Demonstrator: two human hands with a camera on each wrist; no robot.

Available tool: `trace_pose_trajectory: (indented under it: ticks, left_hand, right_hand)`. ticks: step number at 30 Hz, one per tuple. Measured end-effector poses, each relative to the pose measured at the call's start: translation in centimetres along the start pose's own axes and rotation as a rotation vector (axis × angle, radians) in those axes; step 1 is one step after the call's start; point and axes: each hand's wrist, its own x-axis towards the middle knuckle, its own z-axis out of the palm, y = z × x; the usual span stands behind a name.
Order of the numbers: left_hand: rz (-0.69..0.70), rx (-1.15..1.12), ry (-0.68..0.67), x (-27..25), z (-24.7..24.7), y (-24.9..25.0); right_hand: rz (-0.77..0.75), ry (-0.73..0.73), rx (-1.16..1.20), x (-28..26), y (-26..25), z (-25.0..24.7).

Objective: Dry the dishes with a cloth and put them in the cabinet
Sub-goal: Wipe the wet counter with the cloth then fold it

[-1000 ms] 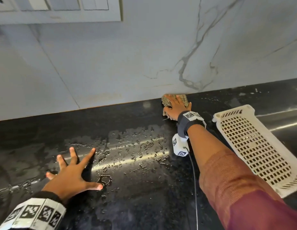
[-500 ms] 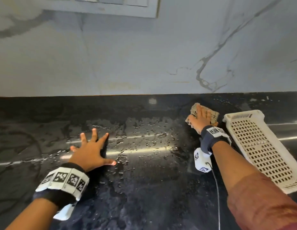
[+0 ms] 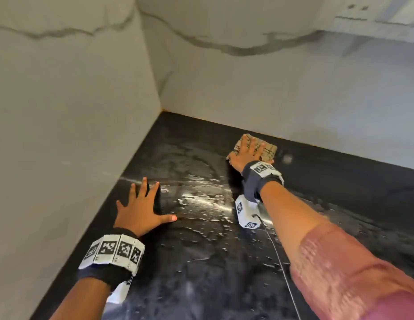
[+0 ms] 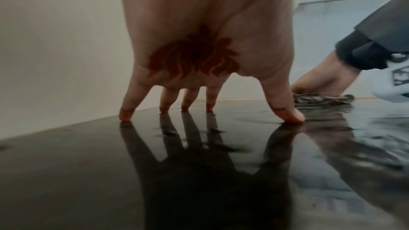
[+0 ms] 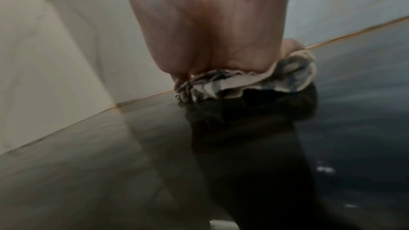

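Observation:
A beige patterned cloth (image 3: 268, 150) lies on the wet black countertop (image 3: 201, 273), close to the back wall. My right hand (image 3: 246, 153) presses flat on it with fingers spread. In the right wrist view the bunched cloth (image 5: 254, 83) sits under my palm (image 5: 210, 24). My left hand (image 3: 143, 209) is splayed on the counter near the side wall and holds nothing. In the left wrist view its fingertips (image 4: 289, 118) touch the glossy surface, with the cloth (image 4: 318, 98) beyond them. No dishes or cabinet are in view.
Water streaks and drops (image 3: 201, 199) cover the counter between my hands. A marble side wall (image 3: 62, 135) meets the back wall (image 3: 293, 88) at a corner (image 3: 162, 110). A switch plate (image 3: 358, 12) hangs at the upper right.
The view swung left, so the white perforated basket left the frame and the wall corner came in. My right hand slid the cloth left along the back wall; my left hand also shifted left.

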Motion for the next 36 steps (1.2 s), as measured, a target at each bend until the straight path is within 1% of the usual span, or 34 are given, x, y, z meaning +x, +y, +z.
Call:
trace_pose_trajectory:
  ticks: [2,3,5,6,8,10,11,13,16,18,20,24,28,31,34,36]
  left_hand:
    - [0.023,-0.008,-0.009,0.0,-0.5,-2.4]
    - [0.041,-0.014,-0.009,0.0,-0.4,-2.8]
    - [0.051,-0.031,-0.003,0.3,-0.2,-3.2]
    - [0.049,-0.040,-0.003,0.5,0.0,-3.1]
    - [0.047,-0.066,-0.006,1.1,0.0,-3.1]
    - [0.053,-0.069,0.002,1.3,-0.1,-3.3]
    - [0.056,-0.068,0.013,1.1,0.0,-3.3]
    - [0.041,-0.078,0.039,0.5,0.2,-3.6]
    - [0.011,-0.065,0.018,-0.8,0.4,-2.7]
    - [0.022,-0.036,-0.013,-1.9,0.7,-1.0]
    - [0.070,0.014,-0.057,-3.2,1.7,1.8]
    - [0.173,0.103,-0.136,-5.5,4.3,8.5]
    - [0.339,0.243,-0.157,-7.0,7.6,16.5]
    - [0.430,0.297,-0.186,-7.4,9.9,22.4]
    - [0.450,0.325,-0.184,-7.9,11.6,26.4]
    - [0.427,0.310,-0.173,-8.1,12.2,27.7]
  right_hand:
    - [-0.083,-0.022,-0.026,1.0,-6.1,2.0]
    - [-0.125,-0.040,-0.034,1.5,-8.9,2.7]
    - [-0.233,-0.077,-0.091,1.8,-14.8,4.7]
    - [-0.295,-0.060,-0.131,1.6,-17.2,5.7]
    - [-0.364,-0.062,-0.183,0.6,-21.1,7.5]
    - [-0.365,-0.117,-0.165,0.1,-22.2,8.4]
    - [-0.381,-0.137,-0.161,0.0,-21.7,8.6]
    - [-0.481,-0.175,-0.204,-0.5,-19.4,8.1]
    - [-0.604,-0.227,-0.243,-2.4,-14.3,6.8]
    - [-0.624,-0.228,-0.237,-3.5,-10.0,5.7]
    - [-0.583,-0.194,-0.191,-4.2,-4.7,4.1]
    - [-0.390,-0.107,-0.080,-5.6,7.9,0.2]
    - [-0.120,0.007,0.092,-8.1,22.2,-4.2]
    - [0.094,0.117,0.157,-9.7,32.9,-7.0]
    - [0.285,0.208,0.196,-11.7,42.5,-8.9]
    - [0.358,0.257,0.190,-13.2,47.3,-9.0]
